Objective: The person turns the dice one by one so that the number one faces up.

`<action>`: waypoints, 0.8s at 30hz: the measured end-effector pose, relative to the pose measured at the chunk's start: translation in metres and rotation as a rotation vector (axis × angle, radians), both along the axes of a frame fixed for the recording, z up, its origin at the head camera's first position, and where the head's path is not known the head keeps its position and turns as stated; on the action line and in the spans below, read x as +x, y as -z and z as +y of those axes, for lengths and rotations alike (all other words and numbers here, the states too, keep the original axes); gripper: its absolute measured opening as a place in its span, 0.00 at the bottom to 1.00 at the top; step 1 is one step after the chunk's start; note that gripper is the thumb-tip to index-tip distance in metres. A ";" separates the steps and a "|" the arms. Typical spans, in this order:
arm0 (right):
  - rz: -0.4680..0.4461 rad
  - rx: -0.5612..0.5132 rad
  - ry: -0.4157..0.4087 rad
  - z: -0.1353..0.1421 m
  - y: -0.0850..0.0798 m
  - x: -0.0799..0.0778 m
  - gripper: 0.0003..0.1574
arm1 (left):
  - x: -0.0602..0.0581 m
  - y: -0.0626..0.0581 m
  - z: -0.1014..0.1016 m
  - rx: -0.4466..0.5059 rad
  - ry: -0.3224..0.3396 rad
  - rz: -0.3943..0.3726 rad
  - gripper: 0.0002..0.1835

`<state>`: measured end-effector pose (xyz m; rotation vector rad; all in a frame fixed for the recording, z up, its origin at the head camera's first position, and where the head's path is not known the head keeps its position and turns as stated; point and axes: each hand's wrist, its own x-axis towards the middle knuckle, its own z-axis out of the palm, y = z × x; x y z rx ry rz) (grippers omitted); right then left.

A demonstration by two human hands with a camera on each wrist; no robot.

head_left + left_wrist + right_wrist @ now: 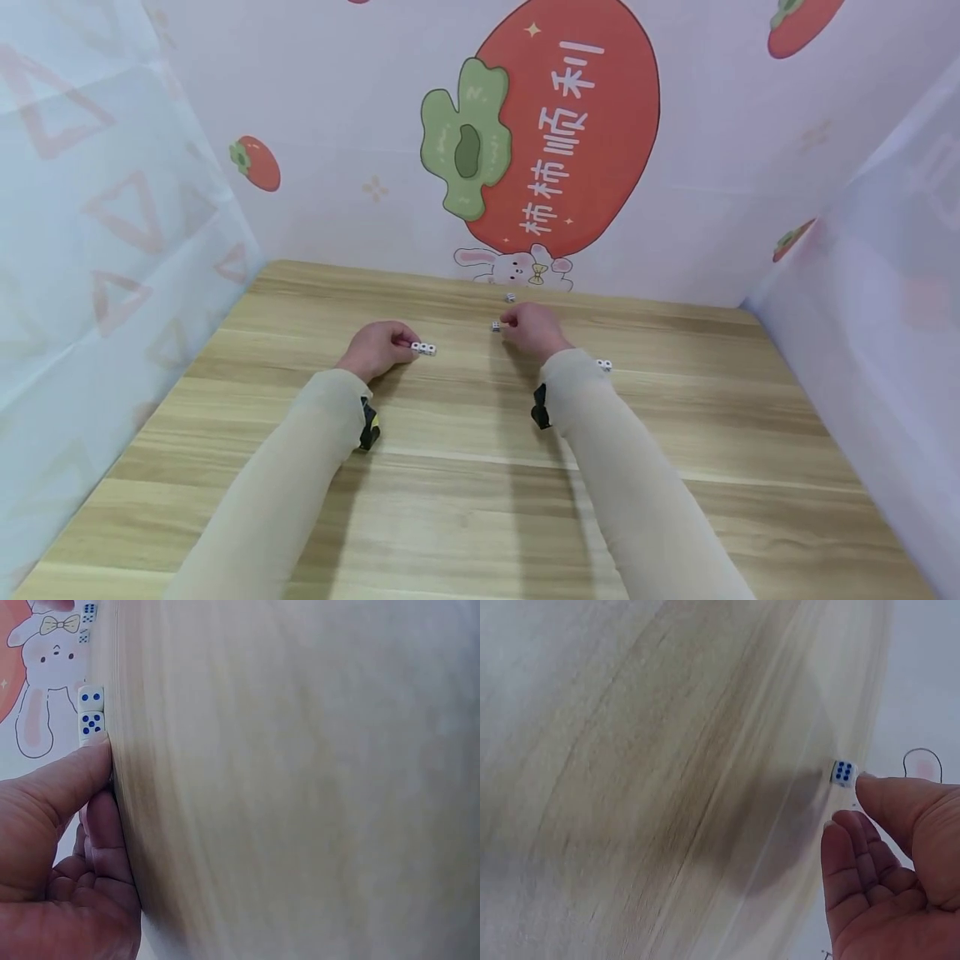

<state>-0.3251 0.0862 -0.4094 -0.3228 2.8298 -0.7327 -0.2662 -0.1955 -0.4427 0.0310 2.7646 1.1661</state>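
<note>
My left hand (380, 346) pinches the near end of a short row of white dice (424, 348) between thumb and fingers, on the left of the wooden table. In the left wrist view, two dice (91, 711) show blue pips beyond the thumb tip; the end die is mostly covered. My right hand (534, 330) is held over the table with thumb and forefinger apart and nothing between them. Just past its thumb tip sits a single die (844, 772), its six-pip face showing. Another die (511, 297) lies farther back, near the wall.
More white dice (605, 365) lie right of my right forearm, partly hidden by the sleeve. The wooden table (442, 517) meets a printed backdrop (337, 225) at its back edge. Pale sheets (90, 250) hang along both sides.
</note>
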 end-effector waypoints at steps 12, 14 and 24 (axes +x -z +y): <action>0.059 0.144 -0.089 -0.021 0.002 -0.003 0.22 | -0.003 -0.002 -0.002 0.000 0.001 -0.009 0.07; 0.068 0.163 -0.093 -0.022 0.003 -0.004 0.22 | -0.003 -0.003 -0.001 -0.004 0.005 -0.007 0.07; 0.108 0.202 -0.115 -0.019 0.007 0.001 0.13 | -0.001 -0.002 -0.001 0.005 0.004 -0.014 0.06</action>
